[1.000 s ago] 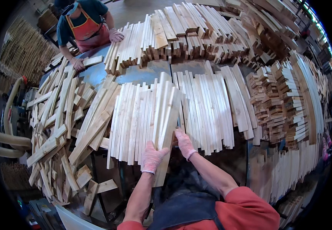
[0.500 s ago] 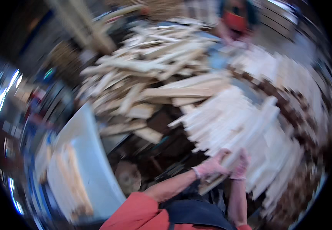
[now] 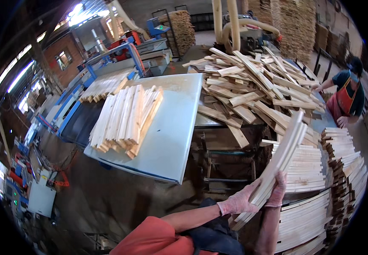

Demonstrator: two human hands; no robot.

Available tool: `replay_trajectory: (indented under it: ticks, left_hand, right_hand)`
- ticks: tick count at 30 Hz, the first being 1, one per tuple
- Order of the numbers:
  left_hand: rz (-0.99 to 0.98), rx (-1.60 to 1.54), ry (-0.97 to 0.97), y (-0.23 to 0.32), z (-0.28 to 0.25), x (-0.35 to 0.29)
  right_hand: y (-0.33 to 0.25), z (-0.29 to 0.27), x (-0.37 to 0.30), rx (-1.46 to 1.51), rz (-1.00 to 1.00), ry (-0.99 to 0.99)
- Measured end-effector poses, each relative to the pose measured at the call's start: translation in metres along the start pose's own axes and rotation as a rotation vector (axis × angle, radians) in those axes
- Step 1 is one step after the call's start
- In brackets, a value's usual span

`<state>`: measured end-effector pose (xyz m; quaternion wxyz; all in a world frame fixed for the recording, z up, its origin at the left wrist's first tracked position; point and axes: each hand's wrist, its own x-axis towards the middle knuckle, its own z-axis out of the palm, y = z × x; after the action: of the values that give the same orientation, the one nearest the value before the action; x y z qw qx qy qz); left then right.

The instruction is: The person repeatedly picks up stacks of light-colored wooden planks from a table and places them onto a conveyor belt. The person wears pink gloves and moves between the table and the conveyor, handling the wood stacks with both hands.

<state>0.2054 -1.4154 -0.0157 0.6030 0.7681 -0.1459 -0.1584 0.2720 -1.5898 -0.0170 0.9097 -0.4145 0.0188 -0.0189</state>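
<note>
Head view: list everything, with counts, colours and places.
Held boards: several, pale, lower right
Loose-board heap: one, tan, upper right
Table: one, pale blue, centre left
Stacked boards: many, pale, on the table
Machinery: several units, mostly blue, left side
Board rows: two or more, pale, lower right
Long stack: one, pale and brown, far right
Hoses: several, beige, top centre
Wood piles: two or more, brown, background
Co-worker: one, teal and red clothing, right
Left grip: one, pink-white glove, on held boards
Right grip: one, pink-white glove, same place
Sleeve: one, red, lower edge
Apron: one, dark blue, lower edge
</note>
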Motion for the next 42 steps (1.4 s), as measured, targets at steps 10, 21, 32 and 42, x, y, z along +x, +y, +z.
replay_trajectory:
  ticks: [10,21,32,42]
  left_hand:
    - [0.022,-0.146,0.310,-0.016,-0.116,-0.117]
    - [-0.054,-0.401,1.094,-0.108,-0.309,-0.479]
    - [-0.236,-0.741,1.579,-0.202,-0.316,-0.681]
    - [-0.494,-0.298,1.307,-0.241,-0.405,-0.657]
  right_hand:
    - [0.118,0.128,-0.022,-0.194,0.324,-0.255]
    - [0.383,0.306,0.046,-0.379,0.577,-0.477]
    - [0.461,0.451,0.107,-0.503,0.568,-0.668]
    - [0.499,0.379,0.196,-1.015,0.374,-0.342]
